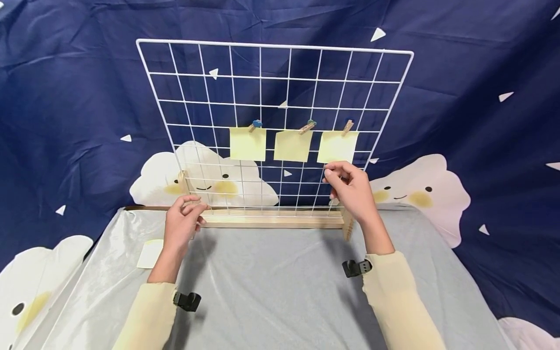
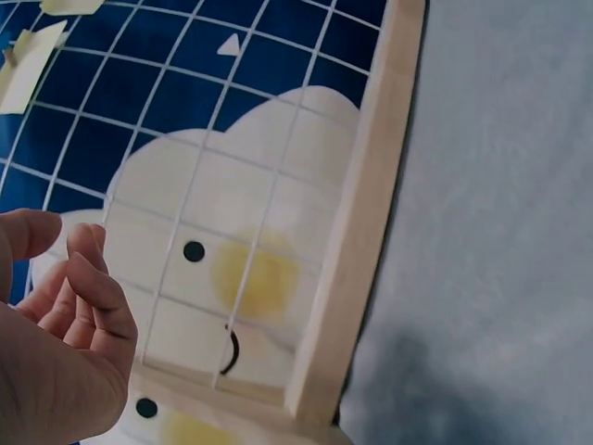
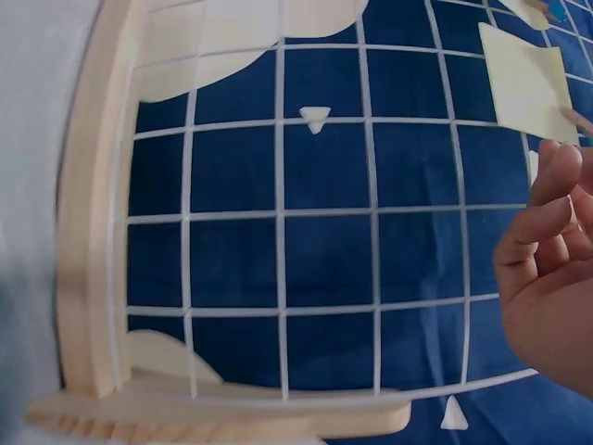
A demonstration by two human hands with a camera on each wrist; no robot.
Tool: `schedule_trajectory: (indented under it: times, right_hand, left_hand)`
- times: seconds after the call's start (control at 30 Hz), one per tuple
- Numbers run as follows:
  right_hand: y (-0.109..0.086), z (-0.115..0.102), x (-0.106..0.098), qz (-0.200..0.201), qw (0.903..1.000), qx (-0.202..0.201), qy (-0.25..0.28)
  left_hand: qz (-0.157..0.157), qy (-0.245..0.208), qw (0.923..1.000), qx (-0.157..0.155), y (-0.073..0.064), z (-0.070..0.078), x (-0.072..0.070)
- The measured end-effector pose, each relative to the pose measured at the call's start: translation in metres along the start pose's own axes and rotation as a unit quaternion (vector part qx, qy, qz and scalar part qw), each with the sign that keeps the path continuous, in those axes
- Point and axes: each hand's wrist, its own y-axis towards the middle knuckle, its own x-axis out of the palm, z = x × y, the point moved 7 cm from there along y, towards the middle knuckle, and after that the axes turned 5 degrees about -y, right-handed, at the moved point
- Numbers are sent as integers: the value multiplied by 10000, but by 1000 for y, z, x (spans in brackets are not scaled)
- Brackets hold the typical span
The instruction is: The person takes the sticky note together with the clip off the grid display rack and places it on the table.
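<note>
Three pale yellow paper notes hang in a row on a white wire grid panel [image 1: 274,78]: a left note [image 1: 247,146], a middle note [image 1: 292,147] and a right note [image 1: 334,148]. Small wooden clothespins pin their top edges; the left clothespin [image 1: 256,124] has a blue decoration, the middle clothespin [image 1: 307,127] a green one, and the right clothespin [image 1: 347,127] looks plain. My right hand [image 1: 353,192], fingers loosely bent and holding nothing, is just below the right note. Lower down, my left hand [image 1: 180,224] hovers with relaxed fingers by the grid's lower left corner.
A wooden base [image 1: 271,219] supports the grid at the back of a table with a grey cloth [image 1: 271,282]. Another pale note or pad [image 1: 150,253] lies at the left, beside my left forearm. Behind hangs a dark blue curtain [image 1: 459,97] with cloud faces.
</note>
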Motion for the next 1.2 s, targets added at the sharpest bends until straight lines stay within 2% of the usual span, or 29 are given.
schedule_trajectory:
  times: [0.17, 0.4, 0.67, 0.83, 1.0, 1.2]
  right_hand:
    - [9, -12, 9, 84, 9995, 45, 300]
    - [26, -29, 27, -57, 9970, -187, 744]
    - [39, -42, 39, -49, 9962, -301, 810]
    - [46, -50, 49, -227, 9952, -322, 892]
    - [54, -60, 59, -373, 9930, -405, 1040]
    - [64, -71, 66, -387, 9920, -437, 1117]
  left_hand:
    - [-199, -250, 9995, -1, 3, 9, 12]
    - [-339, -501, 9982, 51, 6, 24, 27]
    - [-412, -582, 9972, 222, 11, 38, 38]
    - [-450, -574, 9970, 254, 15, 43, 44]
    - [-425, -810, 9955, 267, 17, 50, 51]
    - [-396, -973, 9935, 427, 22, 64, 62]
